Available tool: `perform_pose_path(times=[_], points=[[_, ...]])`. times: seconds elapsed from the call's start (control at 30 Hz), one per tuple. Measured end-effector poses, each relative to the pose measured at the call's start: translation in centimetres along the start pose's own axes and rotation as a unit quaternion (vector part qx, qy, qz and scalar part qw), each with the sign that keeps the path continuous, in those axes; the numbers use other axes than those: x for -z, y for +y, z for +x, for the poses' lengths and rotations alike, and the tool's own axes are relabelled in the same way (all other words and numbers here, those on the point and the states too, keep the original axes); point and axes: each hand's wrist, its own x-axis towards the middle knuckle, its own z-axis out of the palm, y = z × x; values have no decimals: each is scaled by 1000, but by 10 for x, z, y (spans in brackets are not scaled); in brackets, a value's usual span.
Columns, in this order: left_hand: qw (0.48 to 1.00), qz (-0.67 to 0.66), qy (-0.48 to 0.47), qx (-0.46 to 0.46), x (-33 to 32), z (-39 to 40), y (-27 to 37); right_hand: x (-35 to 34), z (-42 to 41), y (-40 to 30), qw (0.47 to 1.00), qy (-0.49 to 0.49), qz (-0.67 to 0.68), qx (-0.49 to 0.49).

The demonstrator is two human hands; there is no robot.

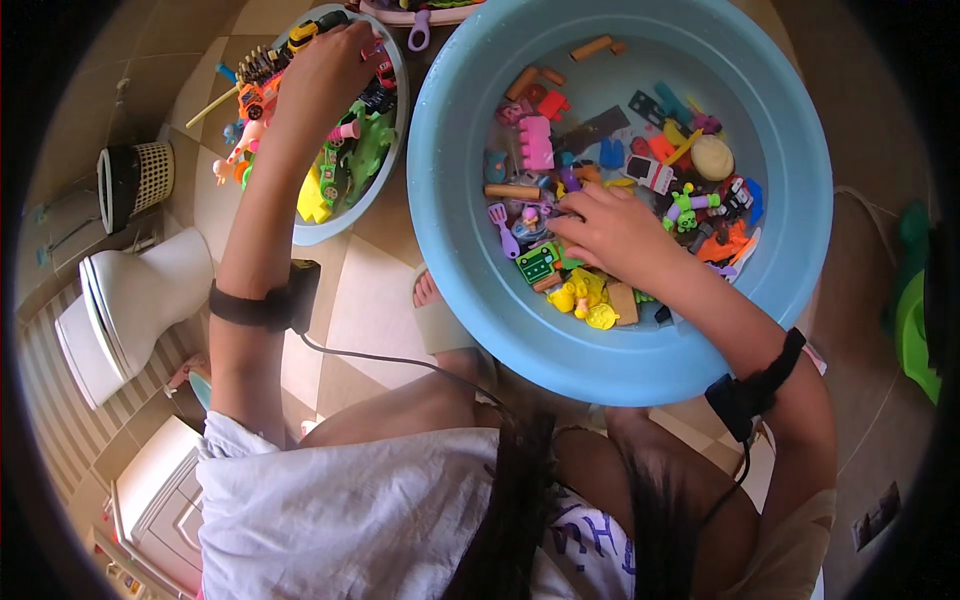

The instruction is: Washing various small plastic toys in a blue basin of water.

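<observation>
A large blue plastic tub with water and many small toys in it stands before me. My right hand reaches into it, fingers apart over the toys, with no held object visible. Near its fingertips are a wooden stick, a purple toy spatula and a green toy bus piece. My left hand is over a smaller light-blue basin heaped with toys. Its fingertips are hidden, so any grip is unclear. Beside that hand lie a yellow-and-black toy and an orange toy vehicle.
A pink container with a purple handle stands beyond the two basins. At the left are a white toilet and a lattice-sided bin. A cable runs from the left wrist strap. A bright green object is at far right.
</observation>
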Motion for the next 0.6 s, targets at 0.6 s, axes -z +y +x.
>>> perform_pose_path(times=[0.6], points=[[992,-111,-53,1,31,10,49,-19,-3,47,980,-67,-71,-172]])
